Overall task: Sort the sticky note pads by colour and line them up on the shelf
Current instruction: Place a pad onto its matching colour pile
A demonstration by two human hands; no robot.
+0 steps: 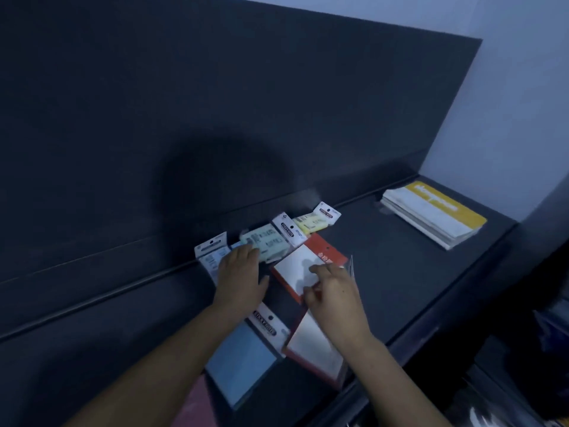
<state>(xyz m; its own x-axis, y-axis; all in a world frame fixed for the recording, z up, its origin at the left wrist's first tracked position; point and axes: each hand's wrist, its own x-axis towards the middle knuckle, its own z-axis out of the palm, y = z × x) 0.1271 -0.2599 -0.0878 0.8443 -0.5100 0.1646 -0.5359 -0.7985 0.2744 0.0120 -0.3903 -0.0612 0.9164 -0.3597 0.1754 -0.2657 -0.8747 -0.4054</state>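
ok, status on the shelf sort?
Left hand flat on pale green sticky pad. Right hand on red-backed white pad, grip unclear. Blue pad near front edge.

My left hand [240, 272] lies flat across the green pad [271, 241] at the back of the shelf [385, 272]. My right hand [334, 297] pinches the red-backed pad [294, 268] beside it. A blue pad [243, 362] lies nearer the front edge.

Shelf [385, 272] open between pads [268, 241] and booklet stack [431, 214].
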